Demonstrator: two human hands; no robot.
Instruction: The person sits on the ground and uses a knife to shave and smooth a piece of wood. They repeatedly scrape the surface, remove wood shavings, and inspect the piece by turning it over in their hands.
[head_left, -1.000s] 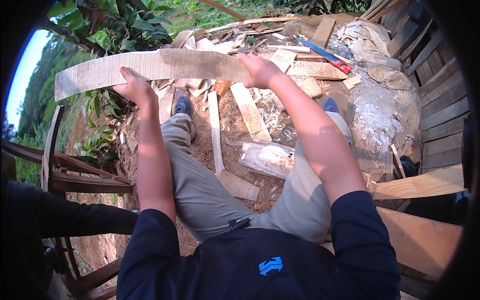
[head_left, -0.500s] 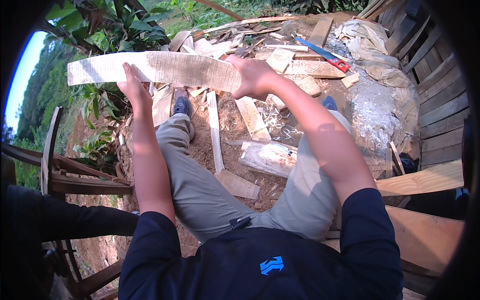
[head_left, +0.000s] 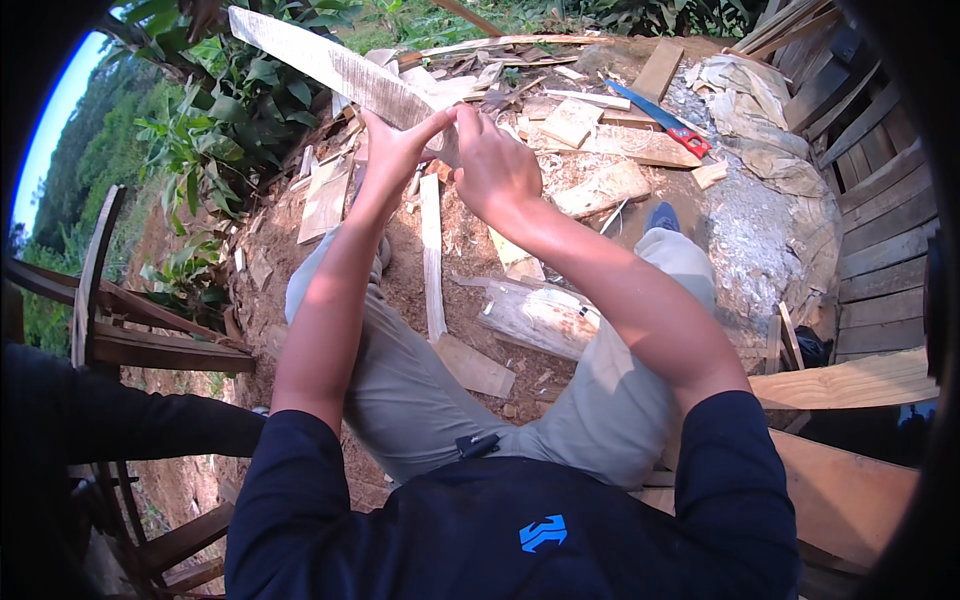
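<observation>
A long, pale, rough-sawn wooden board [head_left: 320, 62] is held up in front of me, slanting from the upper left down to my hands. My left hand [head_left: 398, 150] grips it near its lower end, thumb and fingers spread around the edge. Close beside it, my right hand [head_left: 498, 172] is closed on that same end, and the two hands nearly touch. Part of the board's lower end is hidden behind my fingers. Below my hands, a thick wooden block [head_left: 535, 318] lies on the ground between my legs.
A handsaw [head_left: 655, 115] with a red handle rests on planks at the upper right. Wood offcuts [head_left: 605, 188] and shavings litter the ground. A wooden slat wall [head_left: 885, 240] stands at the right, a wooden frame [head_left: 165, 350] at the left. A person's dark sleeve [head_left: 170, 420] shows at lower left.
The board has swung from nearly level to a slant, its far end rising. My left hand has slid right along it, next to my right hand.
</observation>
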